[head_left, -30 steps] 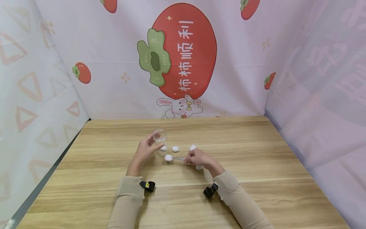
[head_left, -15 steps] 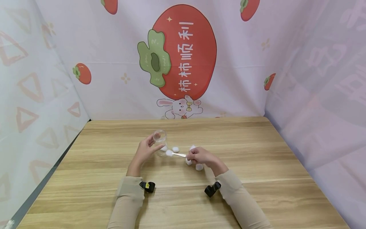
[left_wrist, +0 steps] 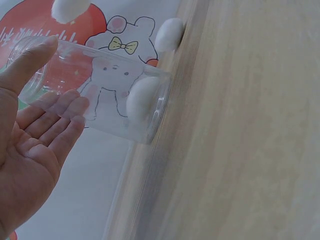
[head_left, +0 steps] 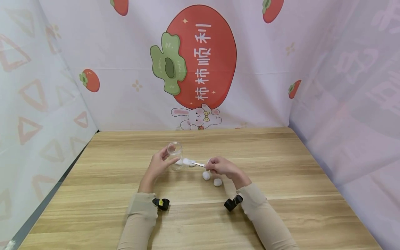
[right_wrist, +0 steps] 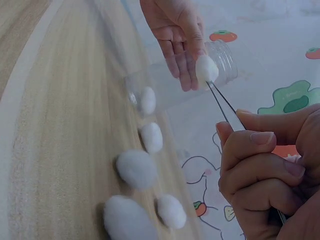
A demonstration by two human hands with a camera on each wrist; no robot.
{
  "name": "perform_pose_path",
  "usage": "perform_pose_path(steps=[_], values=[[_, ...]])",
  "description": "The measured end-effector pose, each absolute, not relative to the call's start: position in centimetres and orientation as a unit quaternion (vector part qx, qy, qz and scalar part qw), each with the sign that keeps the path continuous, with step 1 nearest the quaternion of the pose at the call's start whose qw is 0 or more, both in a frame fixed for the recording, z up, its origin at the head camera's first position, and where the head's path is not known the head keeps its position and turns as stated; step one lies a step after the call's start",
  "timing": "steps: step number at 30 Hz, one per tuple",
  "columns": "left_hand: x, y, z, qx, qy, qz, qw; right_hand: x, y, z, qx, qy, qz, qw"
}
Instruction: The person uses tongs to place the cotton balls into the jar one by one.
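A clear plastic jar (head_left: 175,150) stands upright on the table, mouth up. My left hand (head_left: 158,164) holds it from the left side, thumb in front and fingers behind. One white cotton ball (left_wrist: 142,101) lies at the jar's bottom. In my right hand (head_left: 222,166) is a pair of metal tweezers (right_wrist: 226,106), gripped between thumb and curled fingers. Its tips pinch another cotton ball (right_wrist: 205,69), lifted above the table just right of the jar and below its rim height in the head view.
Several loose cotton balls lie on the wooden table (head_left: 265,208): one (head_left: 192,164) close to the jar's right, others (head_left: 206,176) near and below my right hand. A patterned cloth (head_left: 125,104) walls the table's back and sides.
My right hand has moved slightly up and away from me, raising the cotton ball in the tweezers from in front of the jar to beside it. The left hand and jar stay put.
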State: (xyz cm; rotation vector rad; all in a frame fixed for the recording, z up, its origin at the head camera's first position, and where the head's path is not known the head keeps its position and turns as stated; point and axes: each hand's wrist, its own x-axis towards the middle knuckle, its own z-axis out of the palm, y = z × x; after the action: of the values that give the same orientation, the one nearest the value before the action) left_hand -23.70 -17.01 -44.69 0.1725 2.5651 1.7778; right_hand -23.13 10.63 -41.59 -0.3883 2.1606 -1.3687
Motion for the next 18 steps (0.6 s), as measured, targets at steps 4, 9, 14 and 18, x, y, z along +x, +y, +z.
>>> perform_pose_path(steps=[4,9,14,18], values=[[-23.7,-17.0,-44.7,0.055,0.821,0.569,0.008,-23.3,10.8,-41.2,-0.141,0.805,-0.509,0.27],[-23.7,-17.0,-44.7,0.057,0.822,0.567,0.004,-23.7,10.9,-40.8,-0.145,0.801,-0.517,0.266],[-23.7,-16.9,-44.6,0.057,0.822,0.567,0.001,-24.1,10.8,-40.2,-0.146,0.8,-0.516,0.268],[-23.7,-17.0,-44.7,0.058,0.818,0.572,0.004,-24.3,10.7,-39.5,-0.148,0.795,-0.525,0.266]])
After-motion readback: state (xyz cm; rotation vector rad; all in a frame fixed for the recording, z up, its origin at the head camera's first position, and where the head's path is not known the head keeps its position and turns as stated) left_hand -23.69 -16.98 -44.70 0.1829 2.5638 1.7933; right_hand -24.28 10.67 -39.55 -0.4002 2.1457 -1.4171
